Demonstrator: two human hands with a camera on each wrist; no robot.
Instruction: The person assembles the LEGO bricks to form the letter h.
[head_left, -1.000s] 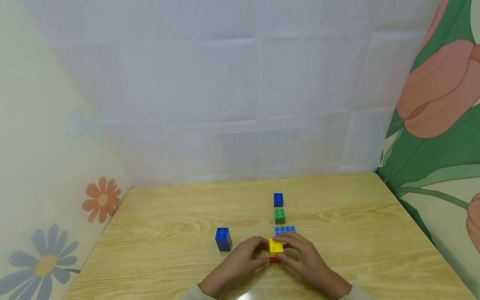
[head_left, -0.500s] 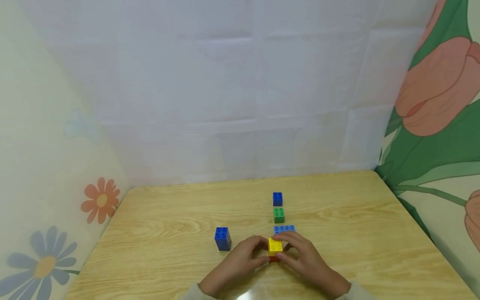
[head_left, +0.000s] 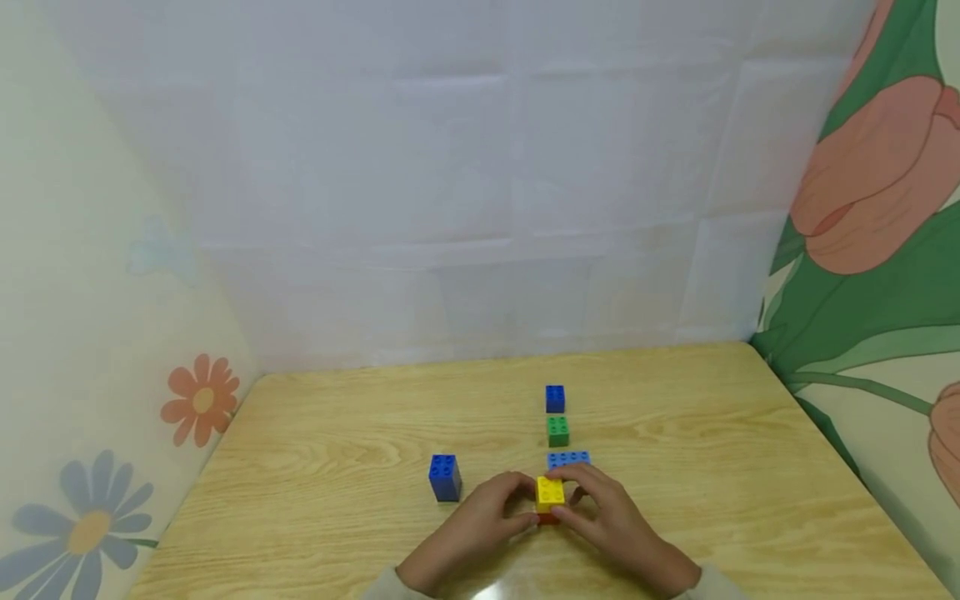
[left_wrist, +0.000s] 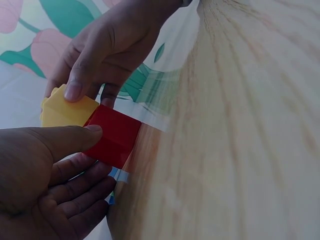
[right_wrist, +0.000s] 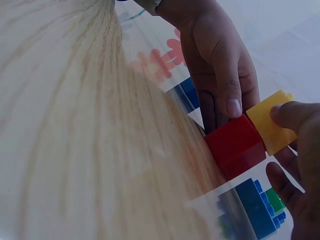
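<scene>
1. Right now both hands meet at the near middle of the bench (head_left: 315, 467), and they hold a little stack of two bricks.
2. The yellow brick (head_left: 550, 492) sits on top of the red brick (head_left: 548, 518). The red one rests on the bench.
3. The left hand (head_left: 480, 525) grips the red brick from its side. From the left wrist, its thumb (left_wrist: 60, 142) lies flat on the red brick's (left_wrist: 112, 135) face, and its other fingers curl round behind it. I think this keeps the bottom brick from sliding.
4. The right hand (head_left: 611, 525) pinches the yellow brick from the other side, thumb near, fingers curled over the far edge. I think it pushes the top brick down so the two snap tight.
5. So the stack is right between the two hands, touching both.
6. Beyond the hands, three more bricks lie in a row going away: a light blue brick (head_left: 568, 458) just behind the fingers, then a green brick (head_left: 558, 431), then a small blue brick (head_left: 555, 398).
7. A tall blue brick (head_left: 445, 477) stands near the left hand, not touching it.
</scene>
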